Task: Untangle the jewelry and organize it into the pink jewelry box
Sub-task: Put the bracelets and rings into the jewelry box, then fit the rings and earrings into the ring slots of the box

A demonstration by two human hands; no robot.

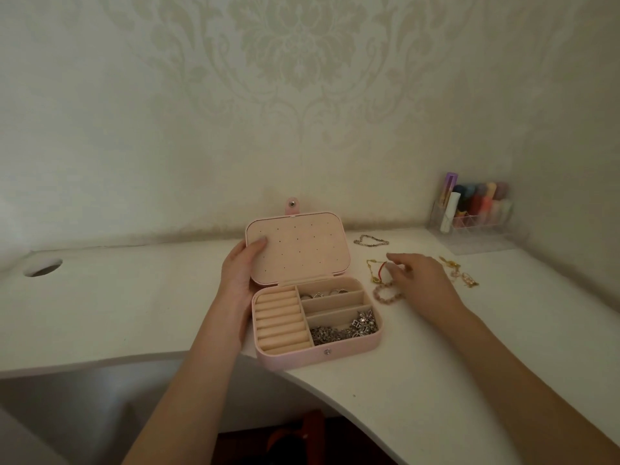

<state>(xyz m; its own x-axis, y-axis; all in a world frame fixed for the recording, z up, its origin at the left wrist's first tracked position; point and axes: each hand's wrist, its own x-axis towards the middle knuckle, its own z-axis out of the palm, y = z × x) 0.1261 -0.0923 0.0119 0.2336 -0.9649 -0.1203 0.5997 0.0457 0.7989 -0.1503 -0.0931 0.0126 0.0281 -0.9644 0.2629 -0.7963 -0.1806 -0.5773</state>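
Pink jewelry box (pixel 288 359) stands open, silver chains heaped inside; left hand (pixel 240 276) grips its lid, right hand (pixel 419 280) pinches a gold chain (pixel 375 268).

No legible text, label, brand, number or sign appears on any surface in the head view, including the pink jewelry box (pixel 303 290), the clear organizer (pixel 469 218) of coloured items at the wall, and the white counter (pixel 134 297).
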